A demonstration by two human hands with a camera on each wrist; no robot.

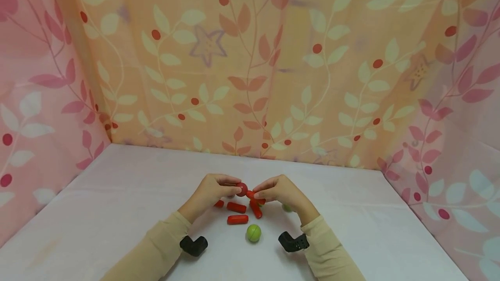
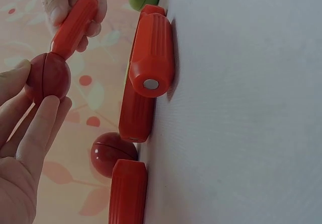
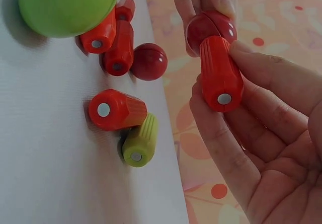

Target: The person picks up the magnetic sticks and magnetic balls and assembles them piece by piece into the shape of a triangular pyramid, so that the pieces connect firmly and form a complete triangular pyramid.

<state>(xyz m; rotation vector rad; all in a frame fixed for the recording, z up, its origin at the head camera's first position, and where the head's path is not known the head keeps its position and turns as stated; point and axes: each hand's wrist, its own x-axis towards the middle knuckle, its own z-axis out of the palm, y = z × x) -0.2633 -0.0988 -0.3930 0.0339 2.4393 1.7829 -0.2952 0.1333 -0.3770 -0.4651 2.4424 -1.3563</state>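
Beige, the left sleeve (image 1: 152,246) runs off the bottom edge, a black device (image 1: 194,246) at its cuff. The left hand (image 1: 211,190) partly covers a red rod (image 1: 218,204) and, in the head view, hides a loose red ball (image 3: 149,62). Its thumb and fingertips pinch the held ball (image 1: 241,189), raised between both hands. Below lie two more red rods (image 1: 236,207), near each other, then a slanted rod (image 1: 255,208); a yellow-green rod (image 3: 141,141) beside it is hard to make out from above. Nearer the person sits a green ball (image 1: 254,233). The right hand (image 1: 283,190) pinches the held rod (image 1: 251,194), its far end at the held ball; whether they are joined I cannot tell. Behind that hand, another green ball (image 1: 287,207) is largely hidden. Beneath everything spreads a white tabletop (image 1: 117,211), faintly creased; leaf-patterned cloth surrounds it, pink at left (image 1: 23,99), yellow-orange behind, pink at right.
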